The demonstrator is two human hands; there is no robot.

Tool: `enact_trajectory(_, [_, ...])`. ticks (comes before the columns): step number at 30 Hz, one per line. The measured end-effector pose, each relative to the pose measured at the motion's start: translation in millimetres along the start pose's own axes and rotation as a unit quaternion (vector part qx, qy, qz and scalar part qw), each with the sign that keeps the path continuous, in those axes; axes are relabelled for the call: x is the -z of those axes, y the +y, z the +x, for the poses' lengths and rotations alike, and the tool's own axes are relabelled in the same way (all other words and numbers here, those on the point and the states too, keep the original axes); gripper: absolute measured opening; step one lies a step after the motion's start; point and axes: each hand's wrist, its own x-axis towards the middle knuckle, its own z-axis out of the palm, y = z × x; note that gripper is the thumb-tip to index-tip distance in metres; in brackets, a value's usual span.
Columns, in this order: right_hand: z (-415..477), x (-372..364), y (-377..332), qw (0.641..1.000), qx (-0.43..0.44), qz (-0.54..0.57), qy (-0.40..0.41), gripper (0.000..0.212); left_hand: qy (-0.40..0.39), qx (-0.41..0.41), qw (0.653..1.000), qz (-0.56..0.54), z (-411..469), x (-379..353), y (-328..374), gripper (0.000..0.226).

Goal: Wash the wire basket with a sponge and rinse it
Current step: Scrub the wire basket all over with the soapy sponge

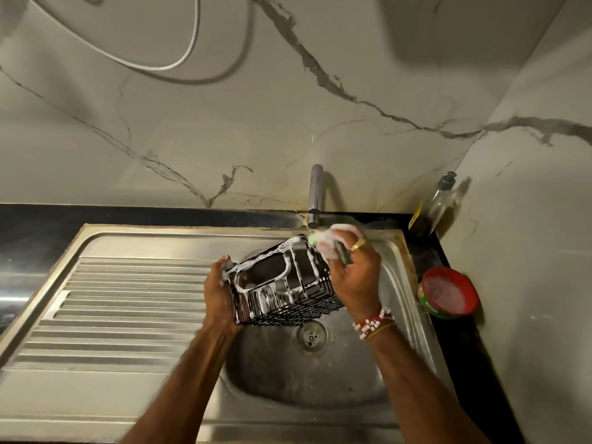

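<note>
One wire basket [285, 283], black and rectangular, is held tilted in the air over the bowl of the single steel sink [413, 318]. It hangs just above and behind the one round drain [311, 336]. White foam is spread along its upper rim and runs down several of its wires.

Two hands are seen. The basket's left end is held by the left hand [221, 293], whose grip is closed round the wires with the thumb up at the top edge. One sponge [323, 241], green and thick with foam, is clasped in the closed grip of the right hand [355, 274]. It is pressed against the far right corner of the basket, just below the spout of the one tap [315, 193].

One gold ring [357, 244] is worn on a finger of the right hand. Bracelets [374, 325] of red thread, white beads and yellow thread are worn at that wrist; their exact number cannot be told.

To the left of the bowl one ribbed draining board [121, 299] is joined to the sink.

Two containers are set on the dark counter [32, 219] at the right. One pump bottle [439, 203] stands in the corner against the veined wall [384, 59]. One round tub [448, 291] with a red rim, showing a pale pink fill, lies just beside the sink's right rim.

One white cable [189, 43] is looped on the wall at the upper left.
</note>
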Motion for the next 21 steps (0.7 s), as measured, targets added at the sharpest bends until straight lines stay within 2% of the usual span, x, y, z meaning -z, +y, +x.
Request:
enact_trajectory(1, [5,-3,-5,1.0,0.01,0.002,-0.016,0.021,-0.006,0.001,1.0,-0.006,-1,-2,-2,0.025])
enact_trajectory(4, [1,-5,0,0.998,0.015,0.006,-0.06,0.028,-0.018,0.005,1.0,-0.007,-2,-4,-7,0.028])
enact_trajectory(8, [-17,7,25,0.996,-0.035,-0.004,-0.079,0.029,-0.006,-0.024,1.0,0.018,-5,-2,-6,0.028])
enact_trajectory(11, [-12,13,23,0.998,-0.044,-0.027,-0.041,0.022,0.024,-0.05,0.997,0.05,-8,-10,-2,0.025])
enact_trajectory(13, [3,15,6,0.997,0.001,-0.072,-0.034,0.019,0.035,-0.077,0.991,0.099,-11,-18,-2,0.036])
enact_trajectory(14, [9,14,-5,0.99,0.034,-0.122,-0.066,0.019,0.032,-0.089,0.987,0.128,-14,-22,-2,0.039])
enact_trajectory(16, [13,1,-21,0.95,0.116,-0.252,-0.144,0.021,0.007,-0.125,0.978,0.168,-19,-30,-2,0.026])
enact_trajectory(17, [9,-9,-27,0.934,0.134,-0.281,-0.177,0.023,-0.01,-0.146,0.971,0.189,-19,-33,-3,0.036])
enact_trajectory(19, [-1,-30,-41,0.928,0.116,-0.276,-0.22,0.028,-0.045,-0.181,0.958,0.218,-22,-38,-5,0.048])
enact_trajectory(21, [-11,-48,-54,0.935,0.115,-0.249,-0.226,0.029,-0.042,-0.195,0.956,0.213,-21,-39,-7,0.051])
